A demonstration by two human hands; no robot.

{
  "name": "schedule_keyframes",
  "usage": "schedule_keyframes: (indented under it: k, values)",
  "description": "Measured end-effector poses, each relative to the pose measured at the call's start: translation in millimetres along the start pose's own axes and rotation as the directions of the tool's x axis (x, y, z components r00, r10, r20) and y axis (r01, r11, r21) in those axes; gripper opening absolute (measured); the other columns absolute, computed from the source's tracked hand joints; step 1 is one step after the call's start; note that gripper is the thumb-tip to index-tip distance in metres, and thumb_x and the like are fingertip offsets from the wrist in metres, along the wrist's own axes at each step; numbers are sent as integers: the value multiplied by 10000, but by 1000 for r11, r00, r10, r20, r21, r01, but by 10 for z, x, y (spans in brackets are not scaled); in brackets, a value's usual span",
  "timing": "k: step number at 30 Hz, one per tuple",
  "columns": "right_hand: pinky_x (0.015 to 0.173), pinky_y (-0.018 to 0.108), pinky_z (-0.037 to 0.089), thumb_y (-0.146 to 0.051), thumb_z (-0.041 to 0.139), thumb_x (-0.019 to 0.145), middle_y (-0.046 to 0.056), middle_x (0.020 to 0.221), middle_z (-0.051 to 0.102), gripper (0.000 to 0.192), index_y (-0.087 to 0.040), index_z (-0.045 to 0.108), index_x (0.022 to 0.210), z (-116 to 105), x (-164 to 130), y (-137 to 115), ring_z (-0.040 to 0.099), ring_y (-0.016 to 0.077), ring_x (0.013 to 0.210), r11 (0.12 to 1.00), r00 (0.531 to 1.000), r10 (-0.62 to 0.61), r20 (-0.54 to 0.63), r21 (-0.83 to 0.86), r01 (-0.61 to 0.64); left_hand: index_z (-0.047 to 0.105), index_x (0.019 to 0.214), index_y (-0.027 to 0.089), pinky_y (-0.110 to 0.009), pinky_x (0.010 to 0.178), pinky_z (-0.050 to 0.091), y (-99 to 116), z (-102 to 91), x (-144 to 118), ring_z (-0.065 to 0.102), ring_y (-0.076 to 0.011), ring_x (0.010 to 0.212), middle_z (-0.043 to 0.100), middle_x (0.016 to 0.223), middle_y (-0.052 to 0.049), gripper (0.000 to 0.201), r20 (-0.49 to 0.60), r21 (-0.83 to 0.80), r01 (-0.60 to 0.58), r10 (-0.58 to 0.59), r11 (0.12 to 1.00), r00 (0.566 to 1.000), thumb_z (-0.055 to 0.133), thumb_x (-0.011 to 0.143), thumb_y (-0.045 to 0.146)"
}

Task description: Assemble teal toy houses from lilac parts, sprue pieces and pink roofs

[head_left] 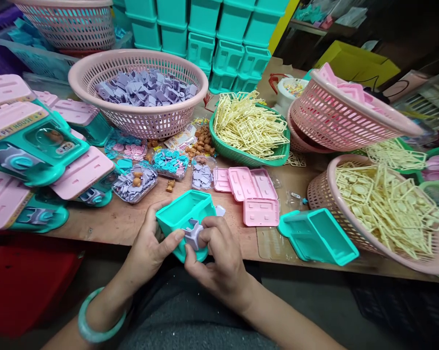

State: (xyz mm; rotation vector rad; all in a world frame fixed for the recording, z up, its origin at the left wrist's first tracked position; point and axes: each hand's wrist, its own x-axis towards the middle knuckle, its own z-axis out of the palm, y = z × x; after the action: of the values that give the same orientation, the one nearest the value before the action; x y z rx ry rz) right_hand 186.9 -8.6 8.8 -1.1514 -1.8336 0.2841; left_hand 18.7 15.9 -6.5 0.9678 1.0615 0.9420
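Note:
My left hand (154,243) is wrapped round a teal plastic toy house body (184,209), tilted with its open top toward me at the table's front edge. A purple plastic part (193,235) sits against the front of the body, pinched by the curled fingers of my right hand (221,257). My left thumb presses close beside that part. Whether it is joined to the body I cannot tell. A pale purple tip (219,210) shows at the body's right side. Past my hands lie pink lids (261,212), and another teal body (319,236) rests to the right.
Stacked toy houses (26,141) crowd the left. A pink basket (139,114) of purple parts, a green basket (250,154) of cream frames and a larger pink basket (328,204) surround the work area. Small tubs (135,183) stand ahead; teal bodies (204,48) are piled behind.

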Motion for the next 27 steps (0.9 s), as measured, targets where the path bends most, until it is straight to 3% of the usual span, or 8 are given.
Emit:
schedule_keyframes:
  k: [6,13,22,27]
  values:
    - [722,314,572,-39,587,859,7,770,518,279,-252,408,872,4,-25,48,632,212,895,1000,1000,-24,-11,18,24,436,1345,250,-266,880,562,14,-18,7,670,-191,1037,697,1168,-45,658,-7,34,-12,12,999,1000,789,835,470]
    - [777,349,574,-160,644,943,76,925,629,135,-209,518,943,-125,-17,74,646,219,935,993,993,24,117,115,-37,428,1368,261,-296,917,554,-3,-44,-9,668,-215,1091,687,1234,-61,642,-8,16,4,-4,1000,1000,748,867,504]
    - [695,333,559,-138,583,972,53,884,599,99,-220,553,926,-135,-32,-40,600,199,803,998,987,53,153,11,-55,411,1391,261,-347,974,535,41,-81,-9,653,-246,1131,672,1244,-77,648,45,99,1,-6,995,999,726,884,513]
    - [642,306,518,-153,599,967,36,853,557,169,-218,529,827,-115,-44,-31,560,179,766,996,985,79,152,29,-85,371,1417,253,-345,1005,514,12,-109,-15,623,-250,1184,643,1299,-90,666,81,133,-23,13,991,997,708,900,507]
